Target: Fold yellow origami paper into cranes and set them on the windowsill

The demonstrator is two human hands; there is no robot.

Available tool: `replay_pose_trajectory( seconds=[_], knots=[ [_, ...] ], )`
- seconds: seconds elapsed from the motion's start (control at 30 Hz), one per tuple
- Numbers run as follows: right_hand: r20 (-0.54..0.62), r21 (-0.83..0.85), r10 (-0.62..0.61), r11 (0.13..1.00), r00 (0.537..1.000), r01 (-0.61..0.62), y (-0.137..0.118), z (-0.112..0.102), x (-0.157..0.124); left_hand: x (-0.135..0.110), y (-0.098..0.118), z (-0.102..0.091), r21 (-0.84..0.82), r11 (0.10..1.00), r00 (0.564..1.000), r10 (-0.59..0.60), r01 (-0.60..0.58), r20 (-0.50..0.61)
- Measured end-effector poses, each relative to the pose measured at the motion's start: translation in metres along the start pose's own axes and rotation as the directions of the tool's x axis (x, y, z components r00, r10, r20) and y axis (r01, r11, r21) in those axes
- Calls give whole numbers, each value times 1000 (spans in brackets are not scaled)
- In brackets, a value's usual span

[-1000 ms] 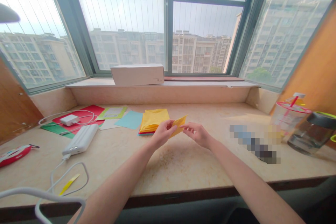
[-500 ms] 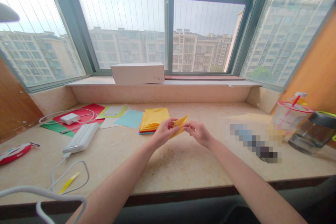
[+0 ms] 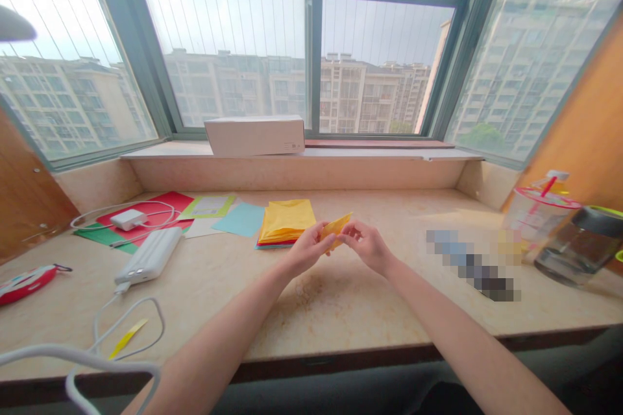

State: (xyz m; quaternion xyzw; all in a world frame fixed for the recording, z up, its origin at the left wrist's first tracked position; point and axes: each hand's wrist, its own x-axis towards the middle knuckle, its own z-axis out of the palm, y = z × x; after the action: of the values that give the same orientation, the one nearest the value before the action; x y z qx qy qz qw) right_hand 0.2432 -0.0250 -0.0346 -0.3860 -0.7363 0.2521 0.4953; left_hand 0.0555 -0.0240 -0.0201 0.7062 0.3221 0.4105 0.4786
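Note:
A folded piece of yellow paper (image 3: 337, 225) is held up above the counter between my two hands. My left hand (image 3: 311, 245) grips its left side, thumb in front and fingers behind. My right hand (image 3: 364, 243) pinches its right edge, the fingertips close to my left thumb. Much of the paper is covered by the fingers. Just behind my left hand lies a stack of yellow paper (image 3: 288, 215), with red and blue sheets showing at its bottom.
Left of the stack lie a light blue sheet (image 3: 241, 218), a red sheet (image 3: 170, 204) and a white power bank (image 3: 150, 255) with cables. A red tape measure (image 3: 29, 284) sits far left. Right stand a plastic cup (image 3: 540, 214) and a dark-lidded jar (image 3: 574, 249). A white box (image 3: 256, 136) rests on the sill.
Both hands have closed in on the yellow paper, covering more of it. My left hand has shifted slightly right, and the right hand's fingers have curled further around the edge.

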Motion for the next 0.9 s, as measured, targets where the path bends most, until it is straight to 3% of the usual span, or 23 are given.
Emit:
replay_pose_trajectory(
  seconds=[0.43, 0.9],
  knots=[
    [11, 90, 39, 995, 999, -40, 5, -7, 1, -2, 3, -2, -69, 997, 995, 50, -44, 90],
    [-43, 27, 36, 999, 998, -35, -3, -5, 1, -1, 4, -2, -27, 998, 992, 67, -64, 111]
  ],
)
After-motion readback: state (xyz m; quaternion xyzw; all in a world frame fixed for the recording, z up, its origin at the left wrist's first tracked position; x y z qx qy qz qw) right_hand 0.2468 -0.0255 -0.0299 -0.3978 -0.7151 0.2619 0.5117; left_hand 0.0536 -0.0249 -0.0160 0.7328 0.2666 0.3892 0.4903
